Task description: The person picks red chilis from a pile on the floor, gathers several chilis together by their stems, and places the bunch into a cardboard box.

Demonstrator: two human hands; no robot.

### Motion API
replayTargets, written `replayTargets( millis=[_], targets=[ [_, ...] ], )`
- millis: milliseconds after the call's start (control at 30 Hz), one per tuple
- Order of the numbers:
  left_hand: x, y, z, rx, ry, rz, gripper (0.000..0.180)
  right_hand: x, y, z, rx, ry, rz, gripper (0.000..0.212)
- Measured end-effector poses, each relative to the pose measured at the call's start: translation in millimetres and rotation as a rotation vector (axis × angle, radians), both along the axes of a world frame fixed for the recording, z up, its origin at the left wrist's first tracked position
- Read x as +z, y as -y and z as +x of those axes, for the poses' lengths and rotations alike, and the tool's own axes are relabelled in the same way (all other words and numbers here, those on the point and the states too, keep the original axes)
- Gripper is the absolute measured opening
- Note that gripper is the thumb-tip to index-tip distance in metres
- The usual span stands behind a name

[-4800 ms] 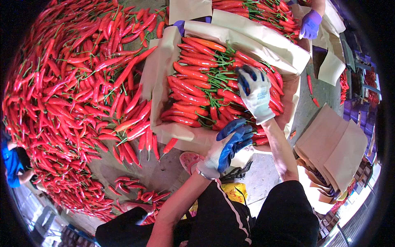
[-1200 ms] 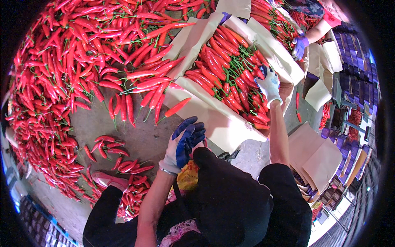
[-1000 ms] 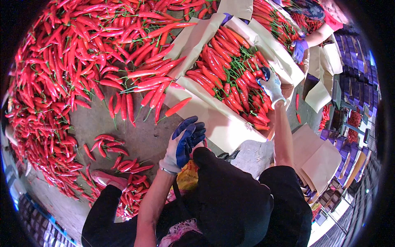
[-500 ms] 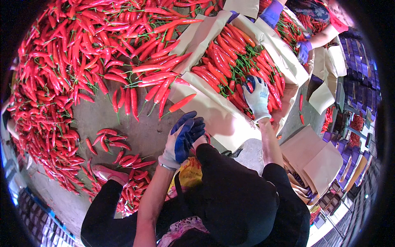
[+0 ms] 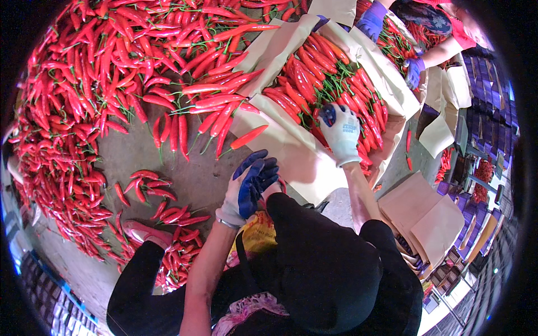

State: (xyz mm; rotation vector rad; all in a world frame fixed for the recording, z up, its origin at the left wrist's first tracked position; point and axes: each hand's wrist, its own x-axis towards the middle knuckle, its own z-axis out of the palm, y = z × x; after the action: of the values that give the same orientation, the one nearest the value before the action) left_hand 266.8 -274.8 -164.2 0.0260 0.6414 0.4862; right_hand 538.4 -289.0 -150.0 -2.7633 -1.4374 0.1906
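A cardboard box lined with cream paper (image 5: 302, 168) stands before me, filled with red chili peppers (image 5: 302, 75) whose green stems meet along the middle. My right hand (image 5: 341, 133), in a white glove with blue fingertips, rests on the peppers near the box's close side. Its fingers curl downward, and whatever lies in them is hidden. Left of the box, my left hand (image 5: 246, 187) hangs in the air in a white and blue glove. Its fingers are loosely bent and partly apart, with nothing visible in them.
A large heap of red chili peppers (image 5: 95, 101) spreads over the concrete floor (image 5: 134, 151) on the left. Smaller peppers lie by a pink shoe (image 5: 147, 232). At upper right, another person's purple-gloved hands (image 5: 413, 71) work over a second box. Folded cardboard (image 5: 423, 218) stands at right.
My right hand has shifted slightly left and away from me, toward the green stems in the middle of the box. My left hand stays almost where it was.
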Motion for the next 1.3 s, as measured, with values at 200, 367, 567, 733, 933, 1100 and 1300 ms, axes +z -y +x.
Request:
replayTargets(
  millis=[200,367,567,733,933,1100,1300],
  targets=[
    [1.3,-2.8,-6.2,0.054,0.046,-0.013,0.041,-14.2,-13.0,-5.7,-0.072,0.009,-0.227,0.041],
    [4.5,-5.8,-10.0,0.056,0.057,-0.01,0.04,-19.8,-15.6,-11.9,-0.131,0.022,-0.137,0.044],
    [6.2,-0.7,-11.7,0.047,0.015,0.041,0.039,-46.1,-18.9,6.6,-0.314,-0.222,-0.068,0.04],
    [12.1,6.1,-7.0,0.029,0.041,0.112,0.04,-61.7,-6.7,31.5,-0.405,-0.494,0.01,0.034],
    [3.8,7.6,-13.9,0.056,0.052,0.067,0.04,-23.3,-19.3,-9.7,-0.312,-0.297,-0.094,0.036],
    [4.5,2.2,-17.2,0.081,0.041,0.041,0.038,-19.4,6.5,-1.6,-0.378,-0.927,0.593,0.026],
    [-3.5,-1.3,-24.7,0.05,-0.051,0.097,0.038,33.8,19.5,33.3,-0.316,-0.997,0.808,0.023]
  ],
)
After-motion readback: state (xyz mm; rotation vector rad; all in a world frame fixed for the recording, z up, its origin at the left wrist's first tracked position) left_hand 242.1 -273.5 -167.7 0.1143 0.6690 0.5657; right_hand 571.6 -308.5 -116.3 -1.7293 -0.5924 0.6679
